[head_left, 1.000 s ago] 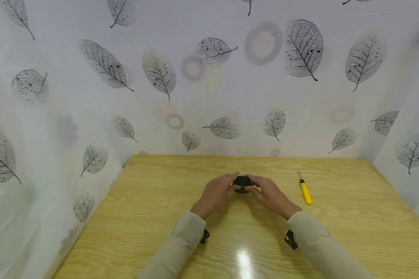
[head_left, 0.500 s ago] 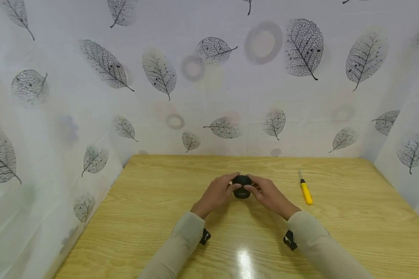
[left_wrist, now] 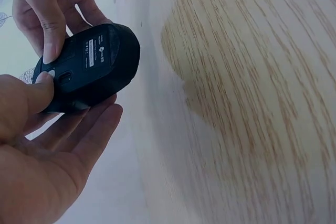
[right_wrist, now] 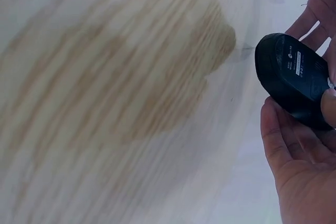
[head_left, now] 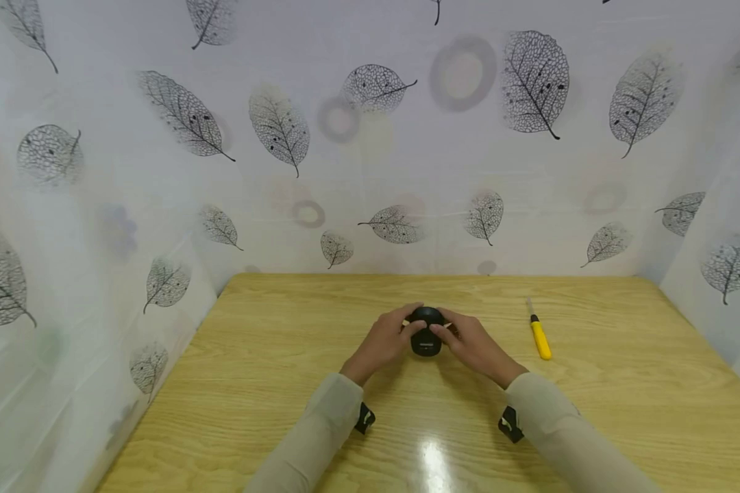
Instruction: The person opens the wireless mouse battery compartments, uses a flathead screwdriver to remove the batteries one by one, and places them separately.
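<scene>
Both hands hold a black computer mouse (head_left: 427, 344) over the middle of the table. The left hand (head_left: 382, 339) grips its left side, and the right hand (head_left: 476, 344) grips its right side. In the left wrist view the mouse's underside (left_wrist: 94, 59) faces the camera, with a white label and a small sensor opening. Both thumbs press on this underside near one end, while the other fingers curl behind the body. The right wrist view shows the same labelled underside (right_wrist: 296, 69) and the smooth black rim. The mouse's top shell is hidden.
A yellow-handled screwdriver (head_left: 540, 340) lies to the right of the hands, its shaft pointing to the back. The wood-grain table (head_left: 271, 411) ends at a pale curtain (head_left: 376, 164) with leaf prints. Dark wrist cameras (head_left: 365, 418) hang under both sleeves.
The mouse has tilted in the fingers, so more of its labelled underside faces the head camera and its lower end reaches further down. Both hands stay nearly in place.
</scene>
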`<state>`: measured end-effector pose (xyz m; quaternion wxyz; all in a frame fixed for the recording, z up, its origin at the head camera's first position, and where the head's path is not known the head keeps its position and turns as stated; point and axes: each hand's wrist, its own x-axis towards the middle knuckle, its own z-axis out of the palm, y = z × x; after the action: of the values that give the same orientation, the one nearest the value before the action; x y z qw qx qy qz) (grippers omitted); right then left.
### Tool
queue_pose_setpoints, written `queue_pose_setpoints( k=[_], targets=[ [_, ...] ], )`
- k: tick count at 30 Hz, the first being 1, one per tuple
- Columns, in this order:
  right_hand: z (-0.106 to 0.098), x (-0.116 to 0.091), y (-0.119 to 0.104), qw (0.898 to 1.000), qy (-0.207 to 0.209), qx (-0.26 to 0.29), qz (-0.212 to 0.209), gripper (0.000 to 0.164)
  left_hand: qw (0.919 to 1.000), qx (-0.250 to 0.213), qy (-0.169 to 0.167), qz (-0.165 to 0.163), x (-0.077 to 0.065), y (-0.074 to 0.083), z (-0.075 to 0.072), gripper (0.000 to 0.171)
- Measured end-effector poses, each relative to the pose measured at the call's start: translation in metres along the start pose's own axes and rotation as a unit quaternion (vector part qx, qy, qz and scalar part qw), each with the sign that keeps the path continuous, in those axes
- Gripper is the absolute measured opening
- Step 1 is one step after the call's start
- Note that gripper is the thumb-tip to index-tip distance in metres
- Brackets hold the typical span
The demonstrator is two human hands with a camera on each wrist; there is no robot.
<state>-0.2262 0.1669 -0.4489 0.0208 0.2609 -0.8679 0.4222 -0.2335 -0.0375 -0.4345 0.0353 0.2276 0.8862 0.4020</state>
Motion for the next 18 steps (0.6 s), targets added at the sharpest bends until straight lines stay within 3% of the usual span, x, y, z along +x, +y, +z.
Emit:
queue_pose_setpoints(
  k=[10, 18],
  targets=[
    [0.0026, 0.0016, -0.0030, 0.999, 0.010, 0.014, 0.029, 0.044, 0.9997, 0.007, 0.013, -0.020, -0.0004, 0.0016, 0.0011, 0.044],
    [0.0036, 0.0015, -0.0039, 0.999, 0.013, 0.020, 0.026, 0.050, 0.9995, -0.006, 0.009, -0.029, -0.0004, 0.0018, 0.0002, 0.046]
  ],
)
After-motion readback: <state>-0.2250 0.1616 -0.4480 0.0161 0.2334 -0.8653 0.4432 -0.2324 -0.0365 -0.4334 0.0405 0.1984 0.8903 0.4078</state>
